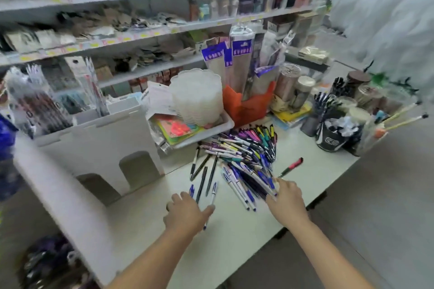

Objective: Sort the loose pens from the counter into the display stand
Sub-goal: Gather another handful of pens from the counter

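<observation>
The loose pens (pixel 246 155), a heap of slim plastic barrels in blue, white, purple, yellow and black, lie fanned across the pale counter top (pixel 234 230) in front of a shallow white tray (pixel 225 124), with a few black and blue-capped ones (pixel 203 180) strayed to the near left and one red-and-black pen (pixel 291 167) lying apart on the right. The right hand (pixel 287 197) reaches into the near edge of the heap, fingers curled among the blue-and-white pens; whether it grips any is hard to tell, as the fingertips are hidden and the frame is blurred. The left hand (pixel 185 212) lies over the strays with fingers bent, a white pen with a blue tip (pixel 212 197) running beneath it; it seems to pin or pinch that pen, though the hold is unclear. The white cardboard display stand (pixel 98 138) with arched cut-outs stands well to the left, so each handful must cross open counter. The likely trouble is a sloppy grab: round barrels roll, and raking the pile could send pens towards the near right edge and onto the floor. A thick bunch may also splay and slip in transit. The crowded cups of pens (pixel 328 124) on the right could be knocked by a wide sweep.
</observation>
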